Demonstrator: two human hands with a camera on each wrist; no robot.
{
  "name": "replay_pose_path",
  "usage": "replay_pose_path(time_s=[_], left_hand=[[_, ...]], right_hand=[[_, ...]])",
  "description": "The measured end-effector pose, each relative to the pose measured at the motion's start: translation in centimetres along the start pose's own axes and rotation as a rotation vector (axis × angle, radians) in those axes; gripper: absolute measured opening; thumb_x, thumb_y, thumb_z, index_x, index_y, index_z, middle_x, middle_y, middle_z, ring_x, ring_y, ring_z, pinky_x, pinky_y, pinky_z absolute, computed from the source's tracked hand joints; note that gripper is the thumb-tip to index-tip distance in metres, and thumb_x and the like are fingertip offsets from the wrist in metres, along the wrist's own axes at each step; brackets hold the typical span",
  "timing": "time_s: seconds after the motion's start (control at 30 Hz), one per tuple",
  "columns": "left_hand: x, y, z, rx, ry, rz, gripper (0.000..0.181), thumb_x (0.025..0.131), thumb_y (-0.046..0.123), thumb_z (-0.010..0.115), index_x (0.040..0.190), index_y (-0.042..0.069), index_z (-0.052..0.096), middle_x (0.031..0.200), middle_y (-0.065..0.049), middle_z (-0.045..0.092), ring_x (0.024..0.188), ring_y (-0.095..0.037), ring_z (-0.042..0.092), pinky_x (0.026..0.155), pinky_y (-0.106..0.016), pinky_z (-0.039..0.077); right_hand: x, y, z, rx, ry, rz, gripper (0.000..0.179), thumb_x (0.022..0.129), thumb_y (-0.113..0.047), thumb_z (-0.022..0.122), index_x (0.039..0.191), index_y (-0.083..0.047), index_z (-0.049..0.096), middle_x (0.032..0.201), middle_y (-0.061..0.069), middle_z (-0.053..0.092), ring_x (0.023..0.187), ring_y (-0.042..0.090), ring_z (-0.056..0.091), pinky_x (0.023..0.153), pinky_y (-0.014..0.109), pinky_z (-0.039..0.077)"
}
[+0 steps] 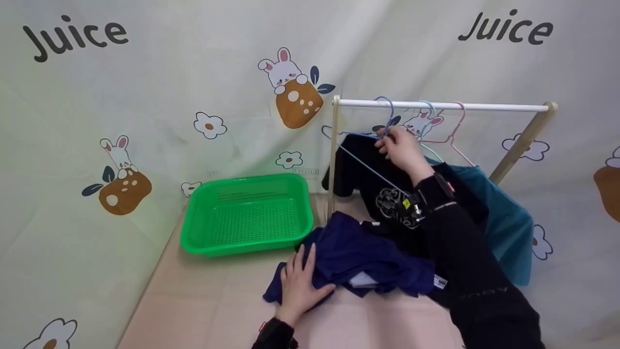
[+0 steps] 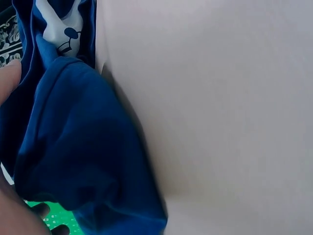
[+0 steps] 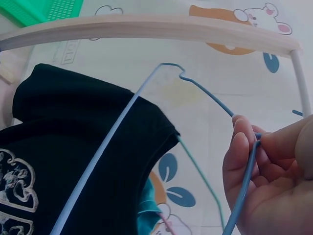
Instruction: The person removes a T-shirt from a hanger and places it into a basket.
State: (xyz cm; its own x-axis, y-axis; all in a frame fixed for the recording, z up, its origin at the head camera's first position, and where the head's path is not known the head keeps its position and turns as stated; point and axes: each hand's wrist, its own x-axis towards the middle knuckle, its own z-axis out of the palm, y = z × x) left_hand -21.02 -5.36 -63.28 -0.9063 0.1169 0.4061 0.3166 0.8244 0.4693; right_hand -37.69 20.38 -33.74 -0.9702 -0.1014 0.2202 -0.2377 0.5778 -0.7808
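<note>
My right hand (image 1: 401, 148) pinches a blue hanger (image 1: 361, 160) just below its hook, close under the rack's white rod. The hook overlaps the rod in the head view. In the right wrist view, the bare hanger (image 3: 105, 142) slants in front of a black shirt (image 3: 83, 112) with a pale printed pattern. My left hand (image 1: 299, 283) rests with fingers spread on a crumpled navy shirt (image 1: 358, 257) on the table. A white printed figure (image 2: 68, 32) shows on this shirt in the left wrist view.
The wooden rack (image 1: 333, 160) also carries a green-blue hanger (image 1: 426, 128) and a pink hanger (image 1: 455, 128). A teal garment (image 1: 508, 228) hangs at its right. Left of the navy shirt stands a green perforated basket (image 1: 247, 247). A printed curtain (image 1: 169, 72) backs the table (image 1: 208, 300).
</note>
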Motion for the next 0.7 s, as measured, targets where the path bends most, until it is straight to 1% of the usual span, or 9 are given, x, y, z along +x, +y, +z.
replay_pose_path(time_s=[0.1, 0.17, 0.23, 0.3, 0.4, 0.47, 0.57, 0.7], left_hand=[[0.2, 0.2, 0.1, -0.002, -0.008, -0.001, 0.112, 0.067, 0.059, 0.083, 0.157, 0.015, 0.031, 0.154, -0.021, 0.035, 0.133, -0.046, 0.037, 0.097, -0.067, 0.032], [0.4, 0.3, 0.3, -0.004, -0.014, 0.0, 0.113, 0.067, 0.06, 0.082, 0.157, 0.015, 0.03, 0.154, -0.022, 0.034, 0.133, -0.046, 0.037, 0.097, -0.067, 0.032], [0.6, 0.4, 0.5, 0.0, -0.022, 0.002, 0.113, 0.067, 0.062, 0.081, 0.157, 0.015, 0.03, 0.154, -0.021, 0.034, 0.134, -0.047, 0.036, 0.098, -0.067, 0.032], [0.8, 0.3, 0.8, 0.006, -0.037, -0.004, 0.115, 0.067, 0.064, 0.08, 0.158, 0.017, 0.028, 0.155, -0.021, 0.033, 0.135, -0.047, 0.035, 0.098, -0.067, 0.032], [1.2, 0.2, 1.3, 0.014, -0.052, -0.017, 0.116, 0.066, 0.067, 0.079, 0.158, 0.017, 0.028, 0.154, -0.022, 0.033, 0.136, -0.048, 0.034, 0.099, -0.068, 0.032], [1.3, 0.0, 1.5, 0.018, -0.058, -0.029, 0.117, 0.065, 0.068, 0.08, 0.157, 0.016, 0.029, 0.154, -0.022, 0.034, 0.136, -0.05, 0.032, 0.099, -0.069, 0.031], [1.5, -0.1, 1.9, 0.014, -0.061, -0.044, 0.119, 0.063, 0.068, 0.081, 0.156, 0.015, 0.031, 0.153, -0.025, 0.033, 0.136, -0.054, 0.03, 0.099, -0.073, 0.028], [1.7, -0.1, 2.2, 0.024, -0.103, -0.065, 0.12, 0.061, 0.069, 0.081, 0.156, 0.017, 0.03, 0.155, -0.025, 0.03, 0.137, -0.056, 0.026, 0.1, -0.076, 0.024]], right_hand=[[-0.1, 0.5, 0.0, -0.02, -0.026, -0.01, 0.031, 0.103, -0.005, 0.042, 0.128, 0.005, 0.057, 0.101, 0.019, 0.067, 0.081, 0.021, 0.061, 0.064, 0.022, 0.05], [-0.3, 0.8, 0.0, -0.038, -0.043, -0.018, 0.031, 0.103, -0.008, 0.045, 0.13, 0.004, 0.056, 0.102, 0.019, 0.067, 0.084, 0.025, 0.063, 0.067, 0.026, 0.051], [-0.5, 1.0, -0.2, -0.083, -0.06, -0.039, 0.033, 0.103, -0.01, 0.048, 0.132, 0.004, 0.054, 0.105, 0.02, 0.067, 0.089, 0.03, 0.065, 0.073, 0.033, 0.053], [-0.8, 1.2, -0.3, -0.149, -0.066, -0.066, 0.036, 0.103, -0.014, 0.051, 0.134, 0.005, 0.052, 0.11, 0.022, 0.066, 0.097, 0.034, 0.064, 0.082, 0.04, 0.051], [-1.3, 1.6, -0.5, -0.236, -0.075, -0.117, 0.044, 0.102, -0.019, 0.053, 0.138, 0.006, 0.048, 0.12, 0.025, 0.062, 0.109, 0.038, 0.061, 0.095, 0.048, 0.046], [-1.7, 1.8, -0.6, -0.284, -0.079, -0.141, 0.049, 0.102, -0.022, 0.054, 0.142, 0.005, 0.045, 0.127, 0.027, 0.059, 0.117, 0.039, 0.057, 0.102, 0.05, 0.041], [-2.3, 2.0, -0.7, -0.334, -0.091, -0.169, 0.059, 0.102, -0.027, 0.056, 0.148, 0.005, 0.038, 0.138, 0.028, 0.051, 0.127, 0.041, 0.049, 0.108, 0.051, 0.035], [-3.3, 2.6, -0.7, -0.418, -0.077, -0.199, 0.069, 0.099, -0.033, 0.06, 0.152, 0.002, 0.033, 0.149, 0.026, 0.04, 0.136, 0.042, 0.038, 0.111, 0.053, 0.028]])
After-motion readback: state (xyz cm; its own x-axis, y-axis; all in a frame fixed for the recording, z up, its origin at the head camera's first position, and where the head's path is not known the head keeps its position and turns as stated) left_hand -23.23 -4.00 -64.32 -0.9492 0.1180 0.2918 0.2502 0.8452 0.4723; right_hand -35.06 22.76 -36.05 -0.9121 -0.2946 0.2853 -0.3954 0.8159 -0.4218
